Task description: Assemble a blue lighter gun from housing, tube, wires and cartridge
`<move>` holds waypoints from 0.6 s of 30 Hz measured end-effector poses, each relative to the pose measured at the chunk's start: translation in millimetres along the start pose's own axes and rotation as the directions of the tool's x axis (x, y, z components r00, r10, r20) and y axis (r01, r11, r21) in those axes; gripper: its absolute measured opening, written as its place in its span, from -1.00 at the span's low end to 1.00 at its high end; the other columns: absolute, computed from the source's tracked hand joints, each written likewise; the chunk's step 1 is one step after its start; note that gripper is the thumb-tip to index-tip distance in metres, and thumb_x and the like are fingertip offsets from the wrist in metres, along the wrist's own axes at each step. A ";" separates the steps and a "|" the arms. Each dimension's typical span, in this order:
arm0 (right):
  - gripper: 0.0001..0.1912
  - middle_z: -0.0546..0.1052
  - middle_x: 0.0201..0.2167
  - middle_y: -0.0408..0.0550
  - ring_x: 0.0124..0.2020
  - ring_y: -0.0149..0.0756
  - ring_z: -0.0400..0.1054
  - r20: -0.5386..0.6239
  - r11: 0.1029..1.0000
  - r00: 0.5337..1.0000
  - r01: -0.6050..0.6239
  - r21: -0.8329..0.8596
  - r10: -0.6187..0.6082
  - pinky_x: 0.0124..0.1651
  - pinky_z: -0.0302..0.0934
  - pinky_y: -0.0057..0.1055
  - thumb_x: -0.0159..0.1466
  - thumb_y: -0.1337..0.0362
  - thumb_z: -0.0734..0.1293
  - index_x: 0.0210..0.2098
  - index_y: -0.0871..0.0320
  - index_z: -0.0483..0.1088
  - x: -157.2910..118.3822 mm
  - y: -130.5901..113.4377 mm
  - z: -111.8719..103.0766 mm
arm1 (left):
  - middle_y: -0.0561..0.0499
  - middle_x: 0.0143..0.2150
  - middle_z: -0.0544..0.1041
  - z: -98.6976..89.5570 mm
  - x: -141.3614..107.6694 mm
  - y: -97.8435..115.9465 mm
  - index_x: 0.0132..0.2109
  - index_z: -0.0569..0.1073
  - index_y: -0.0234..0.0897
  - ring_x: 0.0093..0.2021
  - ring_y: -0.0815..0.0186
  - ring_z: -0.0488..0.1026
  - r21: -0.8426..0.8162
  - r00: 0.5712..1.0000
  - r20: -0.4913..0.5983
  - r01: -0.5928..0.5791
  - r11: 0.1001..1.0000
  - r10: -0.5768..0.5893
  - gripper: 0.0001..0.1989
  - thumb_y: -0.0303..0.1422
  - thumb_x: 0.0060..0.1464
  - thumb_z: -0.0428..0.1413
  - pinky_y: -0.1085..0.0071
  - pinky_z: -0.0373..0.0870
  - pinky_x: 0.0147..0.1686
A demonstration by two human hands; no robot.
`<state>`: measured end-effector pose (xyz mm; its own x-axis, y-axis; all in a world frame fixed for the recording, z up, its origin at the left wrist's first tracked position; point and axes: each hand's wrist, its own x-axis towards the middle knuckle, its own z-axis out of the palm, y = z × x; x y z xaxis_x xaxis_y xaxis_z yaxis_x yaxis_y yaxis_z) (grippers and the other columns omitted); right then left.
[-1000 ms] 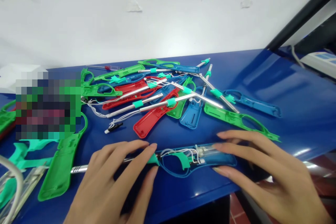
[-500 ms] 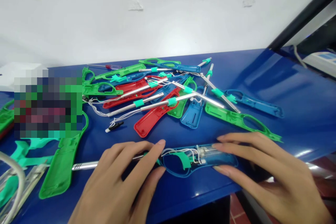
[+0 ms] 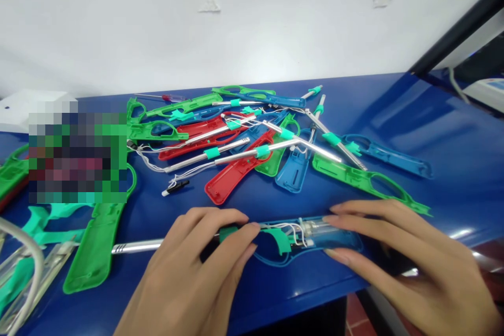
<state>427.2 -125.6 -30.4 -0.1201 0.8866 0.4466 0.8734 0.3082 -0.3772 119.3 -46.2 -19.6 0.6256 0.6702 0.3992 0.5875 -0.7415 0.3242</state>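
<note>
Between my hands lies a blue lighter casing half with a looped trigger opening, close to the table's front edge. White wires, a piece of green tape and a clear tank-like part sit in it. My left hand pinches the casing's narrow end, its fingertips partly hiding that spot. From behind this hand a silver metal tube sticks out to the left. My right hand grips the wide end, fingers on the far rim and thumb on the near rim.
Red casing halves, green ones and taped silver tubes are strewn across the blue table. A screwdriver lies near the wall. Green tape scraps and a pale cable are at left.
My left index finger has come down closer to the thumb at the casing's narrow end. The right hand keeps its grip. The whole view has shifted slightly.
</note>
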 end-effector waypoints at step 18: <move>-0.81 0.63 0.11 -0.26 0.09 -0.36 0.58 -0.002 1.000 1.000 -0.016 -0.002 0.016 0.19 0.38 -0.40 0.59 0.01 0.41 0.14 -0.19 0.55 0.3 -1.1 -1.6 | 0.22 0.19 0.65 4.4 -2.3 2.7 0.22 0.52 -0.02 0.19 0.42 0.60 0.036 0.999 -0.035 0.008 0.999 -0.007 -0.78 -0.36 0.58 0.07 0.48 0.27 0.47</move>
<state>427.0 -126.3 -28.6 -0.1049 0.8907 0.4423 0.8760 0.2933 -0.3829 121.7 -49.6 -23.3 0.6031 0.6737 0.4271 0.6104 -0.7345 0.2967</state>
